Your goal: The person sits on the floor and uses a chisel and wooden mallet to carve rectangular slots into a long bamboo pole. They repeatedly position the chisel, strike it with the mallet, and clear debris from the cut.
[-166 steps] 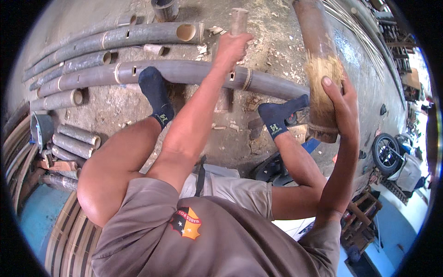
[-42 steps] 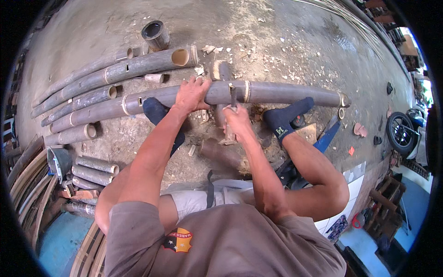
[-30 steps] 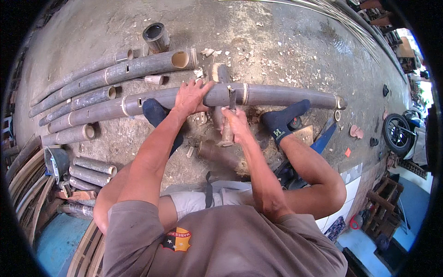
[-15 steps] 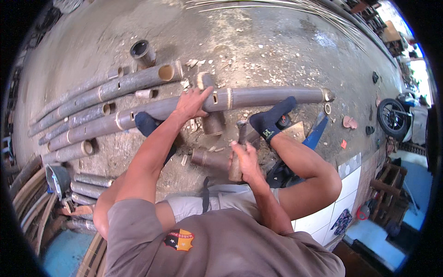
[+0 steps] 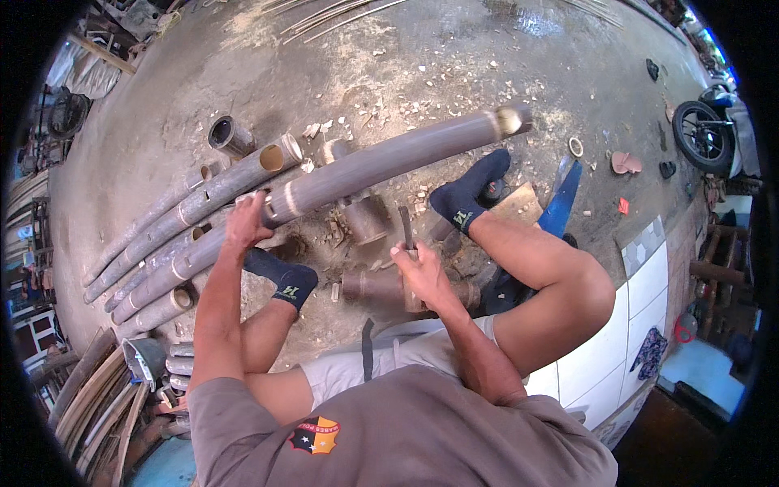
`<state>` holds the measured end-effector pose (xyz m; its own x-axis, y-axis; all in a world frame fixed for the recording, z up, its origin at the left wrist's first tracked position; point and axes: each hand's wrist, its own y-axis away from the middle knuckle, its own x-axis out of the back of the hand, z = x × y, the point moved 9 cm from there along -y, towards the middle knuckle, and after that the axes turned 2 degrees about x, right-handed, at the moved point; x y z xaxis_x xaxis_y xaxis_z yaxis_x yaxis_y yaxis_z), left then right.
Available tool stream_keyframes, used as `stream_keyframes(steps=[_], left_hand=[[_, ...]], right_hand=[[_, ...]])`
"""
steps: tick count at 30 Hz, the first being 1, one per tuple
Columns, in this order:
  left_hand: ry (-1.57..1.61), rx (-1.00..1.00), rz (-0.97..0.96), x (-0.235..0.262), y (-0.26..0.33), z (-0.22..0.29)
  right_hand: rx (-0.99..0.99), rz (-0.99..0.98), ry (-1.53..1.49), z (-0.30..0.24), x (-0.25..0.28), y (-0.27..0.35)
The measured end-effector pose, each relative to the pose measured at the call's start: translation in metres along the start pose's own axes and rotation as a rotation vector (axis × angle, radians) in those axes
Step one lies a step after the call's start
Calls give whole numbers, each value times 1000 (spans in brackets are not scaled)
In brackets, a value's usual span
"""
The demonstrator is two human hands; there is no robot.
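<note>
A long dark bamboo pole (image 5: 389, 160) slants across in front of me, its far right end lifted and blurred by motion. My left hand (image 5: 247, 221) is wrapped over the pole near a pale node ring and a cut slot. In my right hand (image 5: 422, 274) is a chisel (image 5: 406, 226), its narrow metal blade pointing away from me and its wooden handle below my fist. A short, thick bamboo piece (image 5: 367, 219) lies crosswise beneath the pole. Close to my right hand, another short bamboo length (image 5: 369, 286) rests on the floor.
More bamboo poles (image 5: 223, 180) lie at the left, beside an upright cut tube (image 5: 230, 135). Pale chips litter the concrete floor (image 5: 454, 49). My socked feet (image 5: 469, 191) flank the work. A blue-handled saw (image 5: 561, 199) and a sandal (image 5: 625, 162) are at the right.
My left hand has moved left along with the pole. The pole's right end has swung away and up, off its earlier level position. The chisel stays in my right hand.
</note>
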<state>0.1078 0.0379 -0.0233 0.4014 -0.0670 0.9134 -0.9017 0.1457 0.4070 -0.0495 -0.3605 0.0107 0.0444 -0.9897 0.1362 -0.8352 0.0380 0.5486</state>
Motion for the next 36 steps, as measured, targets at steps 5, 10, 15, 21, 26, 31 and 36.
stream_keyframes(steps=[5, 10, 15, 21, 26, 31, 36], left_hand=[[-124, 201, -263, -37, 8, -68], [282, -185, 64, -4, -13, 55], [197, -179, 225, 8, -30, 176], [224, -203, 167, 1, -41, 164], [218, -144, 176, -12, -30, 128], [279, -103, 5, -10, -22, 127], [266, -109, 41, 0, -16, 127]], right_hand=[[89, -2, -1, 30, -11, -15], [-79, -120, 46, 14, -28, -4], [-130, -153, 100, 26, -33, -2], [-17, -92, 235, 32, -15, -13], [-35, -100, 316, 28, -14, -13], [100, -83, 553, 4, -19, -11], [127, -115, 726, -7, -28, -14]])
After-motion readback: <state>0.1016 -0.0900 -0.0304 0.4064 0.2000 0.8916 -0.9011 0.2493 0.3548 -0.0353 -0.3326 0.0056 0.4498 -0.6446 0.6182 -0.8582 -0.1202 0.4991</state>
